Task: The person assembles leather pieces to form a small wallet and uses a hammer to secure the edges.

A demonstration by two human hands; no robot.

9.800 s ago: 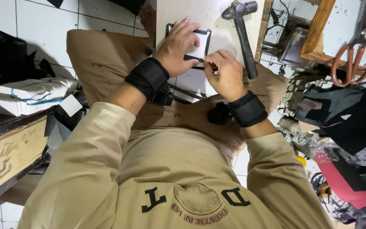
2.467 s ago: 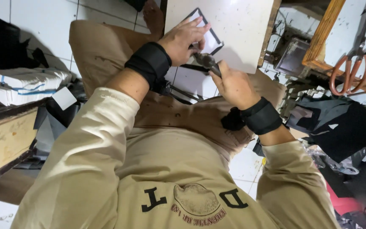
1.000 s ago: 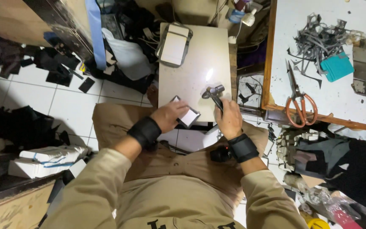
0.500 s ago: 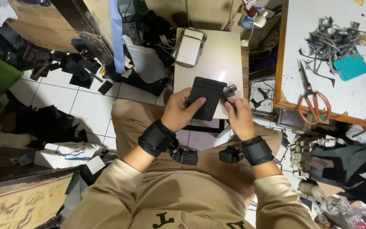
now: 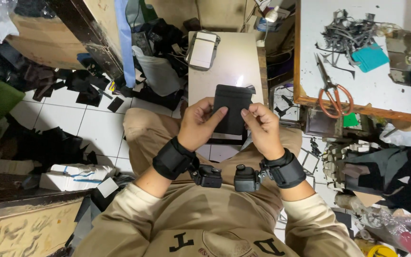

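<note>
A flat black rectangular leather piece (image 5: 232,108) is held up in front of me with both hands. My left hand (image 5: 200,123) grips its left edge, thumb pressed on the face. My right hand (image 5: 261,128) grips the right edge the same way. Both wrists wear black straps with small cameras. Behind the piece stands a small pale worktop (image 5: 229,62), and the hammer that was in my right hand is out of sight.
A grey-and-white pad (image 5: 202,48) lies at the far end of the small worktop. To the right is a white bench (image 5: 357,85) with orange-handled scissors (image 5: 331,91), black scraps and a teal piece (image 5: 371,57). Black offcuts litter the tiled floor (image 5: 79,121) on the left.
The right hand has let go of the hammer. Both hands have lifted the black piece off the worktop and now hold it by its two edges.
</note>
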